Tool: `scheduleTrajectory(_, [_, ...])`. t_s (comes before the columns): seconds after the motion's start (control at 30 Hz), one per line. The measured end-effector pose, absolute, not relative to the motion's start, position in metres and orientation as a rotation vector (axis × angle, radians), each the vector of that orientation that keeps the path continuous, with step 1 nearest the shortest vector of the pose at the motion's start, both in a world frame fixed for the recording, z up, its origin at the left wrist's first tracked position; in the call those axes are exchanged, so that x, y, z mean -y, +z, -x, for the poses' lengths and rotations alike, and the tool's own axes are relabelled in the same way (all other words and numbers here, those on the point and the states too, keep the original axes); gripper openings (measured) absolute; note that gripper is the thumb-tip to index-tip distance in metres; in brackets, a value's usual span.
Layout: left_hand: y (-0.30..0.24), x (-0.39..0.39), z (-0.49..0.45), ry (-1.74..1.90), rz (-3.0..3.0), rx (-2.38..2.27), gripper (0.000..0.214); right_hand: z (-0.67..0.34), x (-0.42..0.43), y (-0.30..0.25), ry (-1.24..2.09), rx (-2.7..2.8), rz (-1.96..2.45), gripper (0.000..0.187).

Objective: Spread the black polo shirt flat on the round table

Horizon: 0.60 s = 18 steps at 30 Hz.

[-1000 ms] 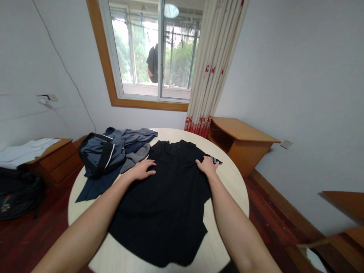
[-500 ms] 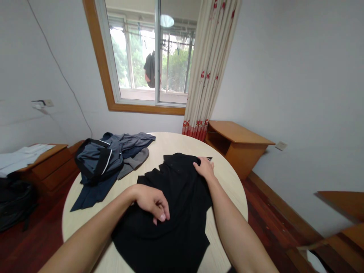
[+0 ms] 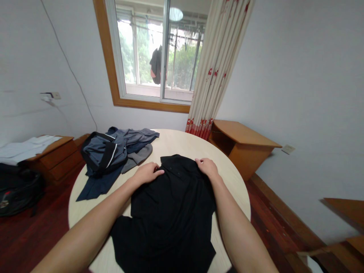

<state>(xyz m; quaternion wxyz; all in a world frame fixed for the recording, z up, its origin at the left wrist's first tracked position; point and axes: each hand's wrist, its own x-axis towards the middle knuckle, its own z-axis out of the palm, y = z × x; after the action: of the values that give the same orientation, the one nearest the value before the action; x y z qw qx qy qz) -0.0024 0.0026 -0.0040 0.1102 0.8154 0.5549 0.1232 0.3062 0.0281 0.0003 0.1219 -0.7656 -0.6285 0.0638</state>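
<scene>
A black shirt (image 3: 170, 204) lies flat on the round pale table (image 3: 182, 144), its sides folded inward. My left hand (image 3: 148, 173) rests flat on the shirt's upper left corner, fingers stretched toward the collar. My right hand (image 3: 207, 167) lies flat on the upper right corner, fingers spread. Both hands press on the cloth and grip nothing.
A heap of grey and navy clothes (image 3: 113, 155) lies on the table's left side. A wooden cabinet (image 3: 241, 146) stands at the right by the curtain (image 3: 218, 64). A low wooden dresser (image 3: 54, 155) and a black bag (image 3: 17, 189) are at the left.
The left side of the shirt has been folded inward, making it narrower. My left hand swept toward the middle, then went back up to the collar. My right hand stayed at the upper right corner.
</scene>
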Motion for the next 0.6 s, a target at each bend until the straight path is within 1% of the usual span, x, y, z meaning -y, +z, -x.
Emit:
scheduleTrajectory(0.1, [-0.009, 0.0, -0.006, 0.36, -2.341, -1.646, 0.049, -0.301, -0.023, 0.006, 0.158, 1.836, 2.274, 0.055])
scheduleTrajectory(0.23, [-0.013, 0.003, -0.012, 0.306, -2.33, -1.626, 0.061, -0.3, -0.023, 0.002, 0.088, 1.873, 2.151, 0.04])
scheduleTrajectory(0.33, [-0.015, 0.002, -0.013, 0.308, -2.319, -1.571, 0.063, -0.304, -0.029, -0.009, 0.056, 1.952, 2.003, 0.029])
scheduleTrajectory(0.5, [-0.019, -0.002, -0.013, 0.322, -2.282, -1.52, 0.058, -0.307, -0.039, -0.024, 0.197, 2.006, 1.874, 0.015])
scheduleTrajectory(0.57, [-0.019, -0.003, -0.013, 0.332, -2.274, -1.507, 0.049, -0.307, -0.041, -0.026, 0.272, 2.013, 1.81, 0.012])
scheduleTrajectory(0.6, [-0.017, -0.003, -0.013, 0.339, -2.276, -1.505, 0.042, -0.306, -0.041, -0.027, 0.303, 2.016, 1.784, 0.015])
